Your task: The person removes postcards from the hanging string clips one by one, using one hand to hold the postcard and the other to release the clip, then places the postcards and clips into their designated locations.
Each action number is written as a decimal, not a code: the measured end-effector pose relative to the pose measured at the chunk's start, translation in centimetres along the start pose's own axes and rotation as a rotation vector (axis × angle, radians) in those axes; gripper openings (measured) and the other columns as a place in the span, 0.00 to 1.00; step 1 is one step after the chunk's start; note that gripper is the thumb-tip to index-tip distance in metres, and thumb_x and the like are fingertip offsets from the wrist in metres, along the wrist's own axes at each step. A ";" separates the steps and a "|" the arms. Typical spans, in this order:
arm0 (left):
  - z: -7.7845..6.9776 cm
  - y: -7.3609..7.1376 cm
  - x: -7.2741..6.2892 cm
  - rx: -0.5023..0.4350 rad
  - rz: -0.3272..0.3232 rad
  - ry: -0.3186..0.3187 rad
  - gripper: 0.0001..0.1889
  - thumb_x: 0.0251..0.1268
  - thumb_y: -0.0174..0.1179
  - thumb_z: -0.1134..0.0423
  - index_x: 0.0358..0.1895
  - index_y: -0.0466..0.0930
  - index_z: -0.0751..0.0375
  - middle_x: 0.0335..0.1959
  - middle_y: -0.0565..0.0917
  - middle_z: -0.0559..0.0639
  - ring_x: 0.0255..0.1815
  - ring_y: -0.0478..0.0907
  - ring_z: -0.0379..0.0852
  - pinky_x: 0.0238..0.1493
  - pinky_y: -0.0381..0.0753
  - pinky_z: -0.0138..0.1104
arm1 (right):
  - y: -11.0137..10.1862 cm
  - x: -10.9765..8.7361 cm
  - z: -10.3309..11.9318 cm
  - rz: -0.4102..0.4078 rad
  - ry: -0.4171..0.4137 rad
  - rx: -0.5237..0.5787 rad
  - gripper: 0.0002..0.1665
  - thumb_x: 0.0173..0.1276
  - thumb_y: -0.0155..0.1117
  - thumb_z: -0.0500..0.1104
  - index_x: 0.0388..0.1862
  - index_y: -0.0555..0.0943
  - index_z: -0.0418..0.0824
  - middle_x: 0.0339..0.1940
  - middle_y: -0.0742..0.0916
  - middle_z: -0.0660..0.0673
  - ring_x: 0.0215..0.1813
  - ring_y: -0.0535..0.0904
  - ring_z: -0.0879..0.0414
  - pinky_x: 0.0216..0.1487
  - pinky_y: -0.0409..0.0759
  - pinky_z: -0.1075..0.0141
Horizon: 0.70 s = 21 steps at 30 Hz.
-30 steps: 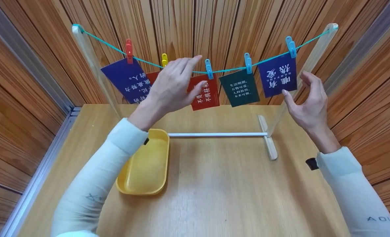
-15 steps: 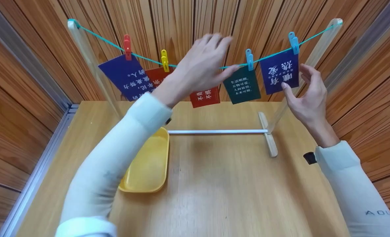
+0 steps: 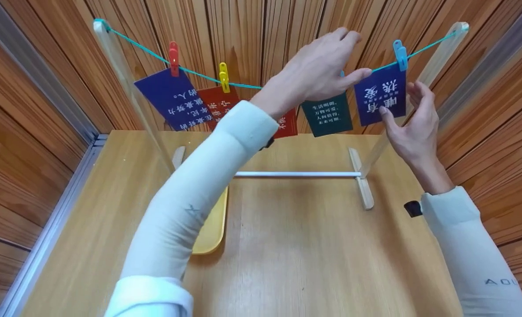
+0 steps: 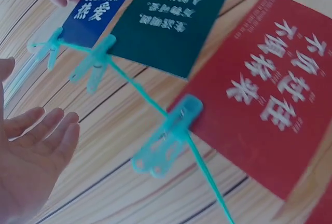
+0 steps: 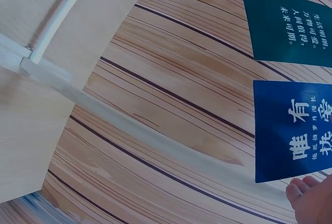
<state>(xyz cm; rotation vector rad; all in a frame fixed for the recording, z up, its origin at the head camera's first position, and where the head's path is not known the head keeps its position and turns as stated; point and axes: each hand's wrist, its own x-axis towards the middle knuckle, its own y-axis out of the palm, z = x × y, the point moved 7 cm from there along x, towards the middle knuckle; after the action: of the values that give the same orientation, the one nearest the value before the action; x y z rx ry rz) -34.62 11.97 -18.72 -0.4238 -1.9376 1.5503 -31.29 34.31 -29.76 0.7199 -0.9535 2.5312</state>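
Observation:
In the head view, my left hand [image 3: 318, 66] is raised over the cord, fingers loosely bent and holding nothing. It hides the top of a green card [image 3: 328, 115] and most of that card's clothespin; the left wrist view shows this clothespin [image 4: 93, 63] whole. My right hand [image 3: 415, 125] is at the right edge of a blue card [image 3: 380, 94], its thumb in front of the card's lower part. Whether it touches the card I cannot tell. A light-blue clothespin [image 3: 400, 55] holds that card on the cord. The right wrist view shows fingertips [image 5: 300, 189] beside the blue card's edge.
A green cord [image 3: 142, 46] spans two wooden posts [image 3: 441, 61] joined by a white rod [image 3: 296, 175]. Further left hang another blue card [image 3: 172, 99] under a red clothespin [image 3: 174, 59] and red cards [image 3: 219, 101]. My left forearm partly covers a yellow tray [image 3: 212, 233].
My left hand has moved right along the cord, from the red cards to above the green card, close to the right-hand blue card. My right hand has stayed nearly in place.

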 end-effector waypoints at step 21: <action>-2.1 2.2 4.9 -0.506 0.050 -0.145 0.35 0.79 0.56 0.44 0.82 0.61 0.52 0.69 0.79 0.46 0.63 0.78 0.37 0.66 0.76 0.22 | 1.5 0.9 -0.8 0.197 0.197 0.098 0.45 0.82 0.56 0.55 0.86 0.46 0.46 0.84 0.67 0.41 0.85 0.63 0.46 0.88 0.59 0.51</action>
<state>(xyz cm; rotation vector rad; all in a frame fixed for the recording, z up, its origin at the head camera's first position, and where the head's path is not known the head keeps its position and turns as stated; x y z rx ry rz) -37.26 17.07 -19.31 -0.5833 -2.4500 1.1292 -32.98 33.96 -30.55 0.4090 -0.8757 2.7739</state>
